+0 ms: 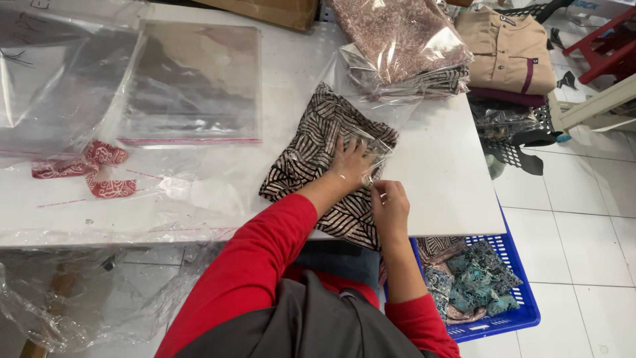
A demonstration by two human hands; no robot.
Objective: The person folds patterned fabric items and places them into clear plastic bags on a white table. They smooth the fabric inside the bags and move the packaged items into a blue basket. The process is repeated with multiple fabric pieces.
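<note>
On the white table (437,179), left hand (350,162) flattens striped folded cloth (318,156); right hand (389,205) pinches crinkly clear bag (371,106).

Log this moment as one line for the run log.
left hand: flat on folded striped fabric, inside clear bag | right hand: pinching bag edge | surface: white table
</note>
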